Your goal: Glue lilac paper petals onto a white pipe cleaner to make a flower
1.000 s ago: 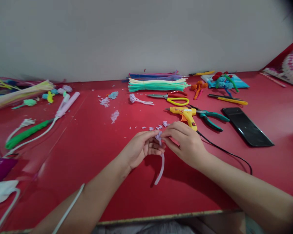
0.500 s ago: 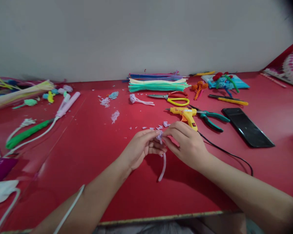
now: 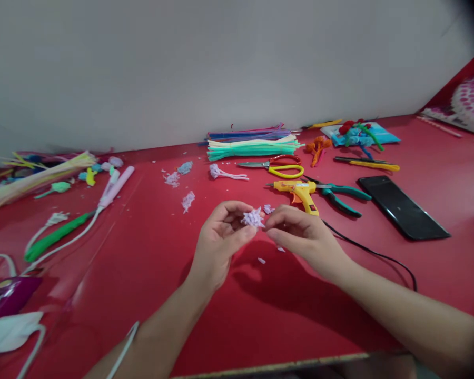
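Note:
A small spiky lilac flower (image 3: 253,218) is held above the red table by my left hand (image 3: 223,239), its thumb and fingers closed round the base. My right hand (image 3: 302,234) is at the flower's right side, fingertips pinched at its edge; whether a petal is between them is too small to tell. The stem is hidden. Small lilac pieces (image 3: 262,260) lie on the table below, and a lilac clump (image 3: 268,209) sits just behind the hands. Farther back lies another lilac flower with stems (image 3: 214,171).
Behind the hands are a yellow glue gun (image 3: 296,187), scissors (image 3: 286,171), teal pliers (image 3: 342,190) and bundled pipe cleaners (image 3: 253,147). A black phone (image 3: 403,207) lies right. At left are a pink corded tool (image 3: 116,187), a green-handled tool (image 3: 57,237) and white cables.
The lilac flower has been turned so its spiky head faces up and its hanging stem no longer shows. My left hand has rotated around it, and the view has shifted slightly.

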`<state>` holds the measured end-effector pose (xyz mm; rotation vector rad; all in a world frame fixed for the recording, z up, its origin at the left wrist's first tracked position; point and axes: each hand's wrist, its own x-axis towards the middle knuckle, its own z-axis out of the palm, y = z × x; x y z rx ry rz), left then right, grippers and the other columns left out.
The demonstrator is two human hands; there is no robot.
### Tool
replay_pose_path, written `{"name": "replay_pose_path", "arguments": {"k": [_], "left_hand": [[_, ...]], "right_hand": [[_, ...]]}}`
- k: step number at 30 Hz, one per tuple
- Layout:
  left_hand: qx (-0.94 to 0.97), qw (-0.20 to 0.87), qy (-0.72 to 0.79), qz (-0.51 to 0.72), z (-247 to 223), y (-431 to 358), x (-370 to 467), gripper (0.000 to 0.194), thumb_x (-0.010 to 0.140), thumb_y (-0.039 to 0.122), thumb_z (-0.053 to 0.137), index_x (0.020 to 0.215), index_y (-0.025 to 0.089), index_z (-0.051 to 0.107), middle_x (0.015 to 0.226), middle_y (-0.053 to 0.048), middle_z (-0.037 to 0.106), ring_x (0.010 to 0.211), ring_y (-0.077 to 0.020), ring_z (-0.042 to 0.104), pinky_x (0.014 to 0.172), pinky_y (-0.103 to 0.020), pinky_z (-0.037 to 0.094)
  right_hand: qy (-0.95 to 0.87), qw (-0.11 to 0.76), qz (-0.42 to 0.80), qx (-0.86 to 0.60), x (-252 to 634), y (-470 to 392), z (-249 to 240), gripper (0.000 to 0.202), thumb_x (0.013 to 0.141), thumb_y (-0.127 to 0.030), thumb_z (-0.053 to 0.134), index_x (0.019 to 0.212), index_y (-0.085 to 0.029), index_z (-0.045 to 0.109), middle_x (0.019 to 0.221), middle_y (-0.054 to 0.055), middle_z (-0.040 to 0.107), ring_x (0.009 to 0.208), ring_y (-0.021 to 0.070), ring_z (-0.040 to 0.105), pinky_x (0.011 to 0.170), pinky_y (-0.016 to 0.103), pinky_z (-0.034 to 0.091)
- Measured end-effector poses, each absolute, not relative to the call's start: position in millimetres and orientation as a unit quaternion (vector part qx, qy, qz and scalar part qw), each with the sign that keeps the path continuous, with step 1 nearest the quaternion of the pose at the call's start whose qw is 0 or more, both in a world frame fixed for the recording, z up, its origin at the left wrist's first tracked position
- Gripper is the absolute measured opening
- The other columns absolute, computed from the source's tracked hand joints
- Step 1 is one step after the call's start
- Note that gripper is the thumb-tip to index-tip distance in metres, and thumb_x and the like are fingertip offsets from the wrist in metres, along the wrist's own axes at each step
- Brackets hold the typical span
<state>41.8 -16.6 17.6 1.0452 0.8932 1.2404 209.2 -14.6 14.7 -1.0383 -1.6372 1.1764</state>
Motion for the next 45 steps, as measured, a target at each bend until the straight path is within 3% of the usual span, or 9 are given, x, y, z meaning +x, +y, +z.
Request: {"name": "replay_pose_path", "arguments": {"k": [5, 10, 15, 21, 27, 36, 45], "left_hand": [[0.452, 0.606, 0.387, 0.527, 18.3, -18.3, 44.6, 0.025, 0.065, 0.013, 0.072, 0.086, 0.021, 0.060, 0.088, -0.001, 0.066, 0.085, -0.0154, 0.061, 0.080, -0.027, 0.046], [0.467, 0.582, 0.399, 0.533, 17.4, -19.8, 46.2, 0.025, 0.063, 0.012, 0.073, 0.083, 0.021, 0.061, 0.094, -0.002, 0.064, 0.085, -0.0148, 0.059, 0.078, -0.026, 0.046], [0.493, 0.564, 0.409, 0.521, 17.4, -18.9, 44.2, 0.024, 0.065, 0.012, 0.072, 0.085, 0.021, 0.062, 0.085, 0.001, 0.061, 0.075, -0.0105, 0.055, 0.070, -0.020, 0.044], [0.479, 0.580, 0.401, 0.523, 17.9, -17.3, 43.8, 0.024, 0.064, 0.010, 0.072, 0.084, 0.020, 0.063, 0.089, 0.001, 0.061, 0.080, -0.0101, 0.055, 0.074, -0.019, 0.043], [0.457, 0.588, 0.413, 0.524, 18.7, -17.2, 43.9, 0.016, 0.066, 0.014, 0.070, 0.080, 0.020, 0.065, 0.090, 0.000, 0.061, 0.078, -0.0100, 0.056, 0.067, -0.018, 0.045], [0.451, 0.598, 0.414, 0.518, 17.3, -15.4, 44.5, 0.018, 0.067, 0.011, 0.069, 0.082, 0.020, 0.066, 0.088, 0.001, 0.063, 0.081, -0.0104, 0.058, 0.077, -0.020, 0.046], [0.446, 0.601, 0.427, 0.507, 15.4, -14.1, 44.4, 0.021, 0.065, 0.012, 0.071, 0.084, 0.020, 0.068, 0.086, 0.000, 0.066, 0.080, -0.0109, 0.059, 0.077, -0.021, 0.047]], "right_hand": [[-0.581, 0.453, 0.538, -0.409, 206.9, -16.2, 18.0, 0.012, 0.077, -0.028, 0.061, 0.075, -0.016, 0.060, 0.074, 0.000, 0.055, 0.064, 0.0105, 0.050, 0.058, 0.024, 0.041], [-0.564, 0.445, 0.555, -0.420, 207.9, -15.1, 20.1, 0.011, 0.075, -0.026, 0.062, 0.073, -0.016, 0.060, 0.070, -0.001, 0.055, 0.060, 0.0093, 0.047, 0.055, 0.023, 0.039], [-0.554, 0.430, 0.578, -0.416, 208.6, -14.3, 19.8, 0.011, 0.074, -0.027, 0.063, 0.073, -0.016, 0.060, 0.067, -0.002, 0.053, 0.058, 0.0089, 0.046, 0.055, 0.023, 0.039], [-0.528, 0.426, 0.611, -0.407, 210.1, -13.7, 18.7, 0.014, 0.073, -0.029, 0.064, 0.075, -0.016, 0.060, 0.067, -0.003, 0.054, 0.057, 0.0082, 0.046, 0.056, 0.023, 0.039], [-0.530, 0.431, 0.605, -0.410, 212.3, -12.2, 18.6, 0.014, 0.074, -0.029, 0.065, 0.077, -0.016, 0.061, 0.070, -0.002, 0.057, 0.058, 0.0083, 0.048, 0.057, 0.023, 0.040], [-0.506, 0.442, 0.626, -0.396, 212.9, -10.9, 18.4, 0.010, 0.076, -0.026, 0.061, 0.075, -0.016, 0.062, 0.066, -0.003, 0.056, 0.056, 0.0078, 0.048, 0.056, 0.022, 0.041], [-0.496, 0.437, 0.634, -0.401, 212.9, -10.5, 16.7, 0.011, 0.073, -0.025, 0.063, 0.077, -0.015, 0.063, 0.068, -0.002, 0.058, 0.056, 0.0076, 0.048, 0.056, 0.022, 0.041]]}}
